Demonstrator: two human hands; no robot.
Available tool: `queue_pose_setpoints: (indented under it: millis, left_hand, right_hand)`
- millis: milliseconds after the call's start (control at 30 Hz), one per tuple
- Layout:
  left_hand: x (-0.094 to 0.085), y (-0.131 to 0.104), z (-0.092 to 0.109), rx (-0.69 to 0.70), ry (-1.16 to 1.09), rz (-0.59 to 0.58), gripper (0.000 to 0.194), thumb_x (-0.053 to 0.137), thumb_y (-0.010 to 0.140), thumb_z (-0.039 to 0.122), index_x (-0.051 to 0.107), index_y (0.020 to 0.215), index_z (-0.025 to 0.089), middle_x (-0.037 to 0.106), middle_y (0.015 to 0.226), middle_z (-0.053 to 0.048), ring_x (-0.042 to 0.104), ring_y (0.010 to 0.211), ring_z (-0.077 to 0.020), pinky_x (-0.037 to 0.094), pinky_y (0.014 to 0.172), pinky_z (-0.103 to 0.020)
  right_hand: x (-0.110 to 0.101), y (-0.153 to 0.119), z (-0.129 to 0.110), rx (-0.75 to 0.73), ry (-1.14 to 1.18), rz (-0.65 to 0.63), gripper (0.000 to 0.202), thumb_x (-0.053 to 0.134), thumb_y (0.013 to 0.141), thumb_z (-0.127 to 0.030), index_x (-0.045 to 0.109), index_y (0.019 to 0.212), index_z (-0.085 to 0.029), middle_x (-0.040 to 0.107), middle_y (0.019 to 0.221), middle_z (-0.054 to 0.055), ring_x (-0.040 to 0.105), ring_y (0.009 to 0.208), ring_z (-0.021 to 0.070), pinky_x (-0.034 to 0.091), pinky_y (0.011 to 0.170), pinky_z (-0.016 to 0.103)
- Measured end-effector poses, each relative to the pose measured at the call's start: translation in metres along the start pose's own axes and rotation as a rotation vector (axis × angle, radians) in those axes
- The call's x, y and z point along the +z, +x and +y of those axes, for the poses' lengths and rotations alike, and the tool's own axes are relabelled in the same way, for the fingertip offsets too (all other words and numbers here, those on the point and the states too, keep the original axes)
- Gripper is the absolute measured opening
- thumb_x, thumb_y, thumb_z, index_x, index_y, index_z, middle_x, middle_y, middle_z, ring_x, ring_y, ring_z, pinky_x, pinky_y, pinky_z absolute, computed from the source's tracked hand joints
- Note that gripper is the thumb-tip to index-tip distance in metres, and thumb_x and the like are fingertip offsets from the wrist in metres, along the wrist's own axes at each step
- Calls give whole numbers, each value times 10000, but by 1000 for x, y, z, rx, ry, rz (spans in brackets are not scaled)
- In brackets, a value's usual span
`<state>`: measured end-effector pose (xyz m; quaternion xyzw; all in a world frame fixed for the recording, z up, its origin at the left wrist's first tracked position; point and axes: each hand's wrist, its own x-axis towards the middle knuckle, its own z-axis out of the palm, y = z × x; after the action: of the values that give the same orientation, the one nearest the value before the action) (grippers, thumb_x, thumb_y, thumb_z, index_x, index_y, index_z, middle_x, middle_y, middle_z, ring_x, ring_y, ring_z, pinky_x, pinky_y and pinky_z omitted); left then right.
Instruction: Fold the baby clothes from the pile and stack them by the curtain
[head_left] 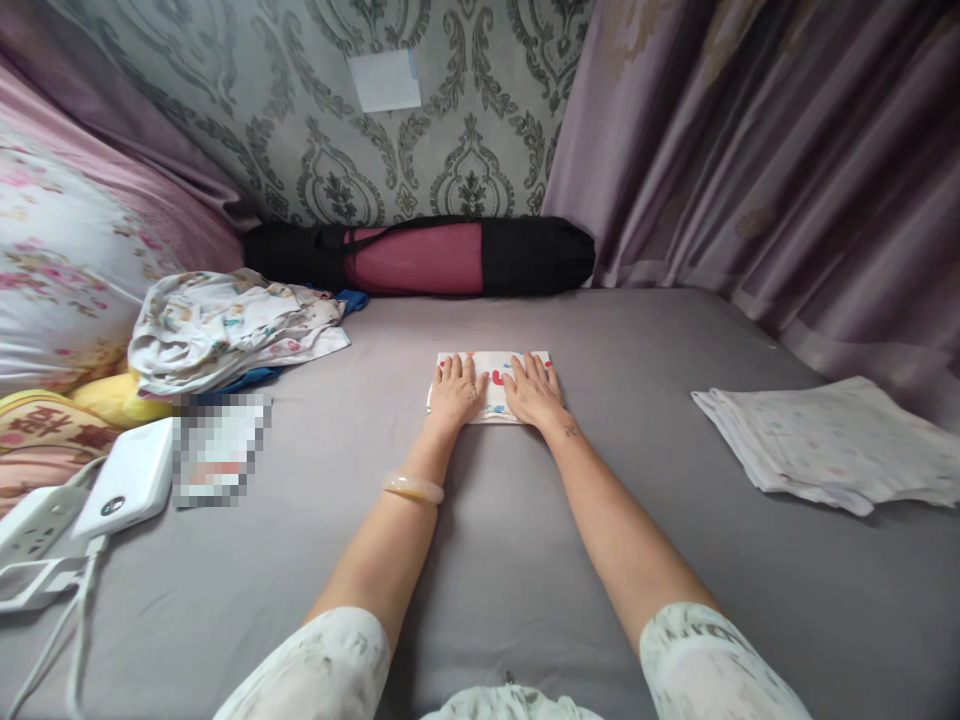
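Observation:
A small folded white cloth (493, 400) with red and blue printed marks lies flat on the grey bed sheet (510, 560), straight ahead of me. Over its left half rests my left hand (456, 390), palm down with the fingers stretched out. My right hand (534, 388) lies the same way on the right half, fingers slightly spread. Both hands press on top of the cloth and neither grips it. Between the two thumbs a strip of the printed fabric shows; the parts under my palms are hidden.
Crumpled printed clothes (240, 325) lie to the left. Folded pale fabric (832, 440) sits at the right. A white power bank (131, 475) and a power strip (34, 525) with cables are at the near left. A black and maroon long bag (420, 258) lies against the wall.

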<state>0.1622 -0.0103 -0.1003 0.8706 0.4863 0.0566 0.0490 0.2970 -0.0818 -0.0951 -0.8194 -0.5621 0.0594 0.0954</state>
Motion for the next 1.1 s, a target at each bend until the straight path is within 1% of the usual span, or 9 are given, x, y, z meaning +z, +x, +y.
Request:
queue_pose_setpoints:
  millis: [133,300,500,600,700,833,933,1033,1100]
  left_hand:
    - [-4,-1,2,-7,-1,14,632,201,988,472,332,1485,104,330,1546,-168,271,1443,-294,212,1170,-448]
    - [-8,-4,11,54,17,154,598,186,996,411,384,1454,80,346,1538,-167,242,1456,-270,131,1199,-459]
    - [3,-2,13,58,2,43,607,176,999,426,355,1473,91,305,1559,-160,266,1445,-301,195,1178,-470]
    - [5,-2,13,50,5,36,606,178,1002,435,337,1481,99,295,1564,-156,254,1450,-299,184,1179,-466]
    - [2,-2,12,53,-16,45,575,224,1000,437,375,1454,118,318,1555,-153,274,1441,-295,201,1171,-470]
    - [-9,6,6,60,-183,108,464,235,1006,369,512,1317,165,502,1435,-112,414,1359,-226,318,1119,-387]
    - [-18,14,-2,-18,-380,207,465,205,1010,311,530,1287,125,567,1361,-123,485,1295,-191,360,1088,-311]
    - [-24,17,-12,-102,-547,264,440,240,1004,296,533,1278,114,590,1328,-134,524,1253,-205,395,1055,-312]
    - [-26,16,-18,-134,-637,281,412,256,1002,304,573,1204,135,639,1235,-131,574,1178,-223,432,1004,-336]
  right_hand:
    - [-4,-1,-1,2,7,2,588,212,1004,-423,306,1511,-141,227,1592,133,166,1466,254,94,1179,433]
    - [-13,-4,-9,-73,10,69,561,203,1003,-361,300,1515,-155,200,1605,104,137,1475,235,94,1181,443]
    - [-5,-6,-12,-82,16,-8,551,200,1003,-347,329,1508,-166,251,1591,91,164,1468,252,103,1179,455]
    - [-2,-5,-10,-78,9,-10,550,197,1004,-349,326,1508,-172,244,1594,86,156,1469,248,94,1180,455]
    - [-4,-5,-10,-76,3,-32,552,189,1005,-355,322,1509,-173,235,1596,90,148,1471,250,96,1178,462]
    - [-14,-1,-18,-63,3,-60,553,197,1001,-344,331,1502,-153,238,1592,113,156,1469,261,102,1173,490]
    - [-17,5,-31,-129,-1,-13,558,211,998,-339,325,1501,-126,226,1595,117,133,1475,247,71,1179,481]
    - [-11,11,-42,-177,7,-15,577,203,1001,-366,306,1506,-107,217,1597,112,134,1474,239,80,1181,470]
    - [-4,13,-45,-163,6,-35,590,202,1001,-383,289,1512,-100,210,1599,111,143,1471,244,97,1178,473]
